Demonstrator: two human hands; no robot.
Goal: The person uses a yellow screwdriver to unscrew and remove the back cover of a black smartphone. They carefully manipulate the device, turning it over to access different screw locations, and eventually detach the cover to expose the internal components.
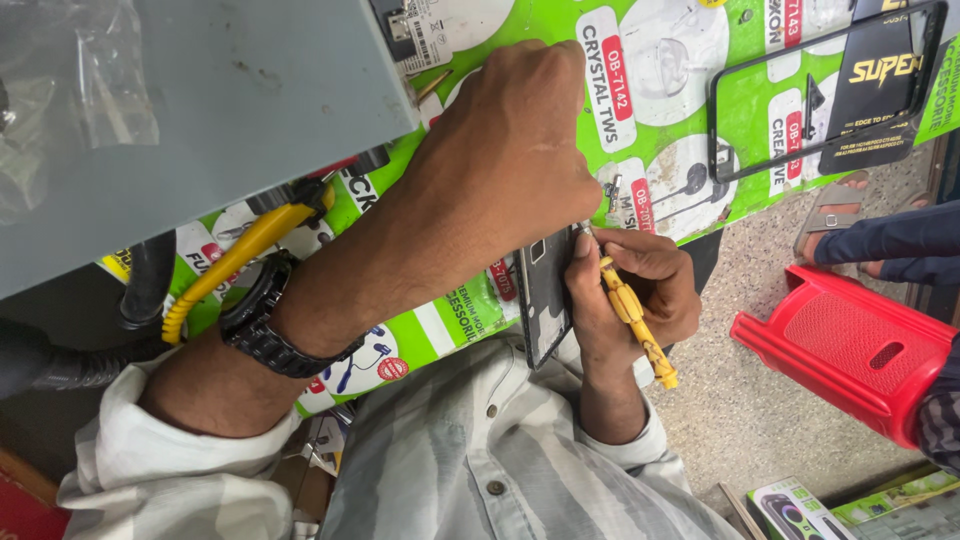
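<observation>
A dark phone frame [545,300] is held on edge at the near side of the green printed mat [690,130], close against the striped shirt [520,470], and it is steadied from above by the left hand [500,160], whose fingers are curled down over its upper end; how tightly they close on it cannot be told, since the fingertips are hidden behind the knuckles. A yellow-handled screwdriver [635,320] is pinched firmly in the right hand [635,290], thumb and forefinger closed narrow near the metal tip, and the tip is set against the top corner of the frame. A black wristwatch [265,325] is worn on the left forearm. Further up the mat a second dark phone frame [830,95] is lying flat, well apart from the work, and a grey box [200,110] is overhanging the mat's left part, with a yellow coiled cable [235,265] running out from under it. A red plastic stool [850,345] is seen on the speckled floor to the right, beside another person's sandalled foot [835,215]. For this step, it is judged that the tip should be kept square in the screw head, pressure applied straight down the shaft, and the frame braced so it is not twisted; a slip here could strip the screw or scratch the frame.
</observation>
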